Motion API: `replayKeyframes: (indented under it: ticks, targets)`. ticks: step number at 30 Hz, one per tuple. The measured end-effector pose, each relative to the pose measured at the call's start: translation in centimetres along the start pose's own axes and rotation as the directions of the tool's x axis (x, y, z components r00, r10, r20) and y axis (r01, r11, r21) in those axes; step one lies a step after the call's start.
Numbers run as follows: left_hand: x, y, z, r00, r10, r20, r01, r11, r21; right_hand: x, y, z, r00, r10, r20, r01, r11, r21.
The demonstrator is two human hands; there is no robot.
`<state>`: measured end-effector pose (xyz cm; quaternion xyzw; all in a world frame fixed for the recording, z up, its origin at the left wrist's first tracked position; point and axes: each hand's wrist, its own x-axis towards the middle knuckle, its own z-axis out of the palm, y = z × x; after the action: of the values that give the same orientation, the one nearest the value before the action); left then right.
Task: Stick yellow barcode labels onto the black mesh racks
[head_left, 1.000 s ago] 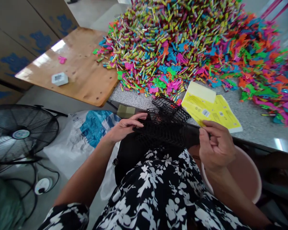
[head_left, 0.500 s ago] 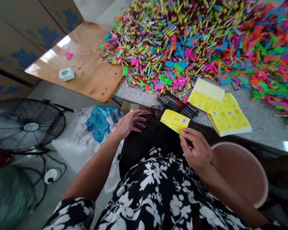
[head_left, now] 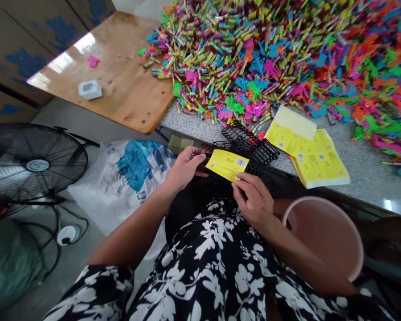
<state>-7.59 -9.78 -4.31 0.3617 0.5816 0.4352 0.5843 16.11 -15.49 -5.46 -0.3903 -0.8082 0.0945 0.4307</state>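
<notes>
My right hand pinches the lower right corner of a yellow printed card with a barcode, holding it over my lap. My left hand is closed at the card's left end, thumb above and fingers below, around the edge of a black plastic mesh. Most of this mesh lies hidden under the card and against dark clothing. Just beyond the card, black grid pieces rest at the table's edge. To their right lie stacked yellow printed sheets.
A big heap of small colourful plastic pieces covers the grey speckled table. A wooden board with a white device adjoins at left. Nearby stand a floor fan, a white plastic sack and a pink bucket.
My right hand has carried the yellow card leftward toward my left hand. The left hand's fingers, spread over the mesh before, have closed at its edge. The view has shifted slightly.
</notes>
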Motion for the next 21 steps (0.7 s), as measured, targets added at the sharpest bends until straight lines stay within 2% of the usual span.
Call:
replayKeyframes:
  ticks: [6,21]
  targets:
    - [0.1,-0.3,0.0,0.998,-0.048,0.044,0.050,0.998,-0.037,-0.1,0.7,-0.1,0.998,-0.060,0.035,0.060,0.998,-0.001]
    - [0.0,0.1,0.2,0.995,-0.081,0.055,0.085,0.994,-0.067,-0.5,1.2,0.4,0.992,-0.053,0.115,0.054,0.999,-0.009]
